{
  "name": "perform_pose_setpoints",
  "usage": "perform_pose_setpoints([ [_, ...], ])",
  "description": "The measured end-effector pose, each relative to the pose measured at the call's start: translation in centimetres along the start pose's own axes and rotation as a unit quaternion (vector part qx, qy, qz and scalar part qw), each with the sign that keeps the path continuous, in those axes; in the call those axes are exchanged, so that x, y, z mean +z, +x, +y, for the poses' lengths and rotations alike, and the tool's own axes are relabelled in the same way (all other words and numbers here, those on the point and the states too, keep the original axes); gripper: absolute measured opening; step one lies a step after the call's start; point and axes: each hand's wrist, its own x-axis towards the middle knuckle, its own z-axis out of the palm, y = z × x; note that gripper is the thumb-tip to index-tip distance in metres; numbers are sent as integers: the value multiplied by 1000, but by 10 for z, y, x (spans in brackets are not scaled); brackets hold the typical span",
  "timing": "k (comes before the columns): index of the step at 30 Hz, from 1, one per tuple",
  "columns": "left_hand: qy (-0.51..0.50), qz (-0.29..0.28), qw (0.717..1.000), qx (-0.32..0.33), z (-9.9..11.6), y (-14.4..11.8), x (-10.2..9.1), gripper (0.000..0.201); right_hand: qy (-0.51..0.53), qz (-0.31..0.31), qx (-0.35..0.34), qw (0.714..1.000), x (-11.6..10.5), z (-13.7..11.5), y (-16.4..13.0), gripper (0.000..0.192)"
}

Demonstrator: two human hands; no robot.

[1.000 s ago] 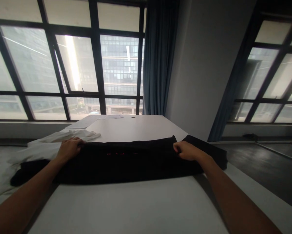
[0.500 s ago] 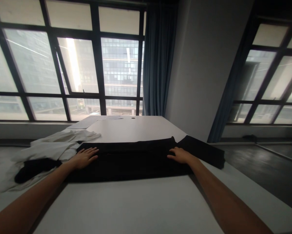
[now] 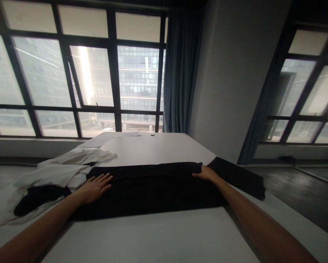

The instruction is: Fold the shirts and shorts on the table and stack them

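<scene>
A black garment [image 3: 153,190] lies spread in a wide band across the white table [image 3: 153,237], slightly wrinkled. On its left end my left hand [image 3: 94,188] rests flat, palm down, fingers apart. My right hand [image 3: 206,172] is at the far right corner, its thumb lying on the cloth and its other fingers bunched at the edge, partly hidden. Beyond that hand a flat black piece of cloth [image 3: 237,177] sticks out to the right; whether it belongs to the same garment I cannot tell.
Crumpled white cloth [image 3: 57,173] lies at the left, with a black bundle [image 3: 38,199] on it. Sheets of paper [image 3: 95,140] lie at the table's far left. Behind stand windows, a blue curtain [image 3: 180,76] and a grey pillar [image 3: 224,73].
The garment's near edge has come closer to me, and its band looks deeper. My right hand has gone from fingers spread on the cloth to fingers gathered at its corner. The view has shifted slightly.
</scene>
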Motion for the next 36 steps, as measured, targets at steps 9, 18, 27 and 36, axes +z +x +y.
perform_pose_setpoints([
  [9, -20, 62, 998, -25, 11, -2, -5, 59, -96, 122, -57, 986, -74, -78, 44, 55],
  [18, -71, 144, 987, 13, 24, -5, -14, 54, -61, 213, -2, 975, -59, -174, 140, 71],
  [27, -87, 96, 990, 60, -25, -2, -8, 54, -34, -94, -311, 945, 30, -184, 11, 50],
  [36, -106, 143, 979, 99, 3, -21, -21, 38, 106, -64, -426, 896, 38, -165, -81, 33],
])
